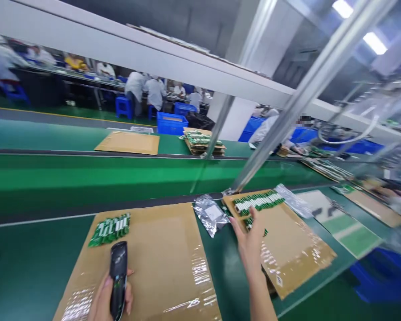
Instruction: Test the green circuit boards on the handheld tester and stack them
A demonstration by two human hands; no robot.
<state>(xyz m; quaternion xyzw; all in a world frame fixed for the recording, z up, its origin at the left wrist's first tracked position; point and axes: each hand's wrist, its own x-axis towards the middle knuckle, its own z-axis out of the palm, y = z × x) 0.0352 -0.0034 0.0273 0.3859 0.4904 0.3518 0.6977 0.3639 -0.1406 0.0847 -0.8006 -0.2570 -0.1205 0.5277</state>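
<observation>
My left hand point(102, 296) is wrapped around a black handheld barcode scanner point(118, 278), held over the left cardboard sheet point(163, 254). Just beyond the scanner, a small batch of green circuit boards point(109, 229) lies on that sheet's far left corner. My right hand point(250, 243) reaches over the left edge of the right cardboard sheet point(296, 240), thumb and index finger apart. Close to its fingertips are a few loose green boards, partly covered by the hand; contact cannot be made out. A packed row of circuit boards point(260, 201) lines this sheet's far edge.
A silver antistatic bag point(212, 214) lies between the sheets. Behind them runs a green ledge point(70, 178) bearing a cardboard piece point(128, 142) and stacked boards point(200, 138). A slanted metal post point(274, 142) rises by the right sheet. Co-workers sit at the right and far back.
</observation>
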